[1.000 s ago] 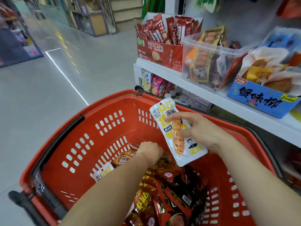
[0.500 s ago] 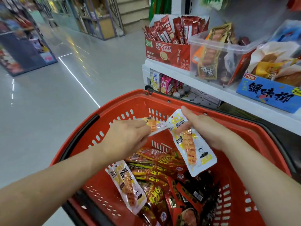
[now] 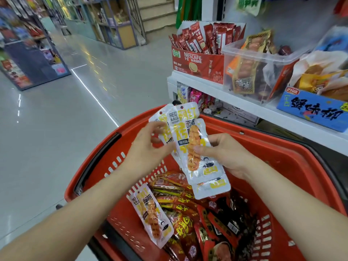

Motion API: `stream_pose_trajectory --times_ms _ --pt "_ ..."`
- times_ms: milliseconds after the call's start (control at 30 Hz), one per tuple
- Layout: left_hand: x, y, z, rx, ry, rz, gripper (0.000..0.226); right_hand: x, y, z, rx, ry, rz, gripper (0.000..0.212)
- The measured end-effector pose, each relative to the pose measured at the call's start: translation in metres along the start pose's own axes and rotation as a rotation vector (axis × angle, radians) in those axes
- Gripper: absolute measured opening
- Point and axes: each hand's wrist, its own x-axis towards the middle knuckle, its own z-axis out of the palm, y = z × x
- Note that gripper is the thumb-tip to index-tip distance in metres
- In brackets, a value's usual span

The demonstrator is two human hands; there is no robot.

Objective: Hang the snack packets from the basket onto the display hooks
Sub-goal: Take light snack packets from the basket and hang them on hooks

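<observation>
Above the red basket [image 3: 293,159] I hold a fanned stack of white snack packets [image 3: 188,140] with yellow print and an orange skewer picture. My right hand [image 3: 224,153] pinches the stack at its middle, thumb on the front. My left hand [image 3: 148,147] grips the leftmost packet of the stack from the left side. Another white packet [image 3: 152,213] lies in the basket on a heap of red and black snack packets [image 3: 207,219]. No display hooks are in view.
A white shelf [image 3: 244,104] runs along the right, carrying a red Nescafe box [image 3: 197,65], a clear tub of snacks [image 3: 258,68] and a blue carton [image 3: 312,110]. Grey shop floor [image 3: 56,129] spreads to the left, with racks at the far back.
My left hand rose out of the basket with a white packet and brought it against the one in my right hand. Both hands now hold the packets together, higher than before.
</observation>
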Motion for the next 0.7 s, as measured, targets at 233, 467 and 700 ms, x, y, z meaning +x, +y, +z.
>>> stream_pose_trajectory --times_ms 233,467,700 --pt "0.020 0.030 0.024 -0.679 0.011 -0.234 0.035 0.005 0.000 0.009 -0.289 0.195 -0.255 0.014" --pt "0.021 0.037 0.019 -0.662 0.051 -0.214 0.039 0.003 -0.011 -0.001 -0.083 0.373 -0.274 0.027" --pt "0.002 0.055 0.010 -0.478 -0.053 -0.093 0.091 -0.006 -0.030 0.004 -0.038 0.449 -0.384 0.038"
